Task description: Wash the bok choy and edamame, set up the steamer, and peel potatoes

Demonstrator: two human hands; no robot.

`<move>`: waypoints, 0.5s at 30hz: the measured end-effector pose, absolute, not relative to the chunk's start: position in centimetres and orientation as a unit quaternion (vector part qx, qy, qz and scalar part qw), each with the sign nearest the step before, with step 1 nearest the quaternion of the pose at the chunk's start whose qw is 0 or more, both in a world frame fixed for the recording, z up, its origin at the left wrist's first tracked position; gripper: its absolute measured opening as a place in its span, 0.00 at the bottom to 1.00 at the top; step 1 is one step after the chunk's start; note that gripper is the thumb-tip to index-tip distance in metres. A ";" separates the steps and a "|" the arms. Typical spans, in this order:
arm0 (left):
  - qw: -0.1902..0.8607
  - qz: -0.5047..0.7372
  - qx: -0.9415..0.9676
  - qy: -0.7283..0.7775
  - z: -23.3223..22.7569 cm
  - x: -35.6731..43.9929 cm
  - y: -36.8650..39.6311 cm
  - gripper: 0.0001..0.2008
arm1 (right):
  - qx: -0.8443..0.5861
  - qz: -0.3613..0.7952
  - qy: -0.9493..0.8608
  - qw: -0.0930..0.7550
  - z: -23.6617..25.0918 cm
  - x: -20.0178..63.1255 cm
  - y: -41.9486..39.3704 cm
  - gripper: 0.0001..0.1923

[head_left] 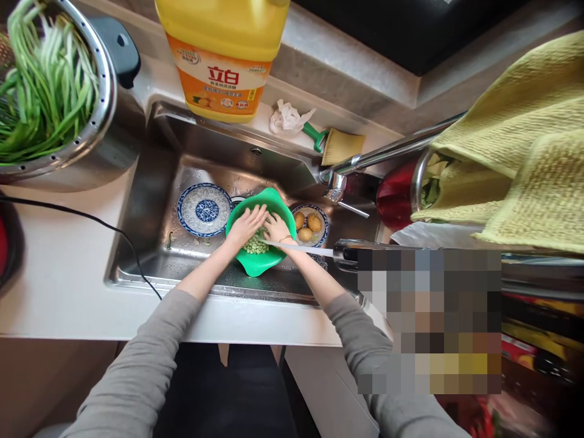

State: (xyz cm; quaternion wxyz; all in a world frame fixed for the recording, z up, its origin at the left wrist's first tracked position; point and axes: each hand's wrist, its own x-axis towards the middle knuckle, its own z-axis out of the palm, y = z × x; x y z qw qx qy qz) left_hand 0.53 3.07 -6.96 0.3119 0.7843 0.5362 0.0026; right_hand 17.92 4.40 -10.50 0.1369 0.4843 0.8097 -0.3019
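Note:
A green plastic basin (258, 265) with lip-like handles sits in the sink, holding many small pale-green beans (255, 244), perhaps shelled. My left hand (247, 227) lies over its left side, fingers stretched out towards the far rim. Opposite it, my right hand (277, 229) reaches in with fingers extended, the fingertips of both hands close together above the beans. A thin band circles my right wrist. Water from the faucet spout (347, 253) runs in a stream (310, 249) towards the basin, passing at my right wrist. Neither hand visibly grips anything.
Left of the basin lies a blue-and-white plate (205, 210); potatoes (313, 222) rest on another plate to its right. A yellow detergent jug (223, 67) stands behind the sink (191, 131). A pot of green onions (123, 121) is at left; a yellow towel (515, 146) hangs at right.

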 end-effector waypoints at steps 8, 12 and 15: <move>0.335 -0.135 0.698 0.618 -10.9 4.1 1.0 0.37 | 0.586 -0.349 0.702 0.207 -10.7 16.3 1.3 0.44; 0.391 -0.080 0.617 0.678 -10.9 4.8 0.3 0.24 | 0.679 -0.464 0.563 0.078 -11.7 16.0 1.3 0.30; 0.501 -0.008 0.478 0.721 -11.4 4.9 0.9 0.21 | 0.681 -0.515 0.521 -0.004 -12.4 15.6 1.7 0.20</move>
